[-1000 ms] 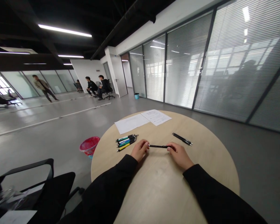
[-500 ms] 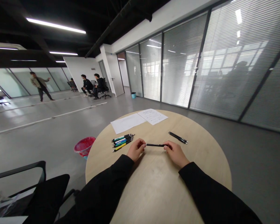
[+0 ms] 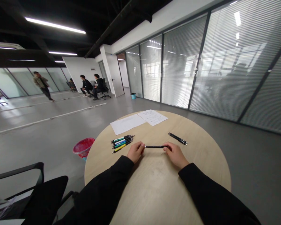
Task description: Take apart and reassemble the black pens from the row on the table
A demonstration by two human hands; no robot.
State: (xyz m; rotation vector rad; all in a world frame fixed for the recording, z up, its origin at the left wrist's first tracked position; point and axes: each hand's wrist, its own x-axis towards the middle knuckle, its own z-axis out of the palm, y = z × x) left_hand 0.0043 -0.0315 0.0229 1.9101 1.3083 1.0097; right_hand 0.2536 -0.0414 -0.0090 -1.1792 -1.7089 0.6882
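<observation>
**Pen pinched between both hands at a round table, tight spot on the left side**

So the black pen [image 3: 156, 146] sits level just above the table, with its ends pinched between the left hand [image 3: 135, 152] and right hand [image 3: 175, 155]. Both grips are closed on it, fingertips right at the barrel. Black sleeves [image 3: 103, 190] come in over the near edge of the round table [image 3: 154, 197], so the forearms sit right on that rim.

Just beyond the left hand is a bundle of clicky pens [image 3: 122, 143] with green, blue and yellow barrels, lying side by side. A pair of black pens [image 3: 178, 138] sits off to the right, a little past the right hand. Two white paper sheets [image 3: 139, 120] lie toward the far edge.

Past the left edge, almost touching the table, is a red waste bin [image 3: 83, 147] with crumpled red plastic inside. A black office chair [image 3: 44, 195] crowds the lower left, while the right side has open grey floor up to the glass partition [image 3: 178, 72] with its slatted blinds. The tabletop is pale, fine-grained wood laminate, and the floor has a soft sheen.
</observation>
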